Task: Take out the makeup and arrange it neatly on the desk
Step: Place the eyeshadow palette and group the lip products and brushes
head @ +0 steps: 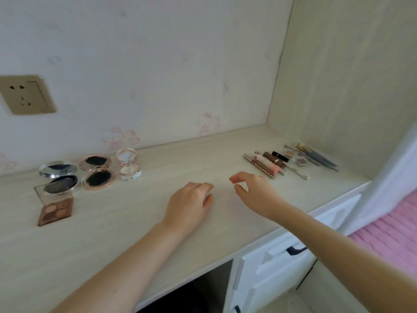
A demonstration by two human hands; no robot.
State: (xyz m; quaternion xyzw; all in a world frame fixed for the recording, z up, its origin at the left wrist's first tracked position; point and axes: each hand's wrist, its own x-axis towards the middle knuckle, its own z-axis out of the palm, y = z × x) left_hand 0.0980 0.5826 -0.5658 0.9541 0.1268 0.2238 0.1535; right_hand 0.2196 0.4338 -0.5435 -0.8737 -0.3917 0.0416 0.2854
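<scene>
On the pale wooden desk [135, 222], opened compacts lie at the left: a silver compact [59, 175], a rose-gold compact [96, 171], a clear round jar [129, 164] and a brown eyeshadow palette [55, 205] with its lid up. At the right lie lipsticks and tubes [269, 162] in a row, with small pans and brushes [316, 158] beyond them. My left hand [190, 205] rests palm down mid-desk, fingers curled, holding nothing. My right hand [252, 190] hovers beside it, thumb and fingers apart, empty.
A wall socket [26, 94] sits at the upper left. A side panel closes the desk at the right. White drawers [282, 256] with dark handles sit under the desk edge. A pink cover [388, 233] lies at the lower right.
</scene>
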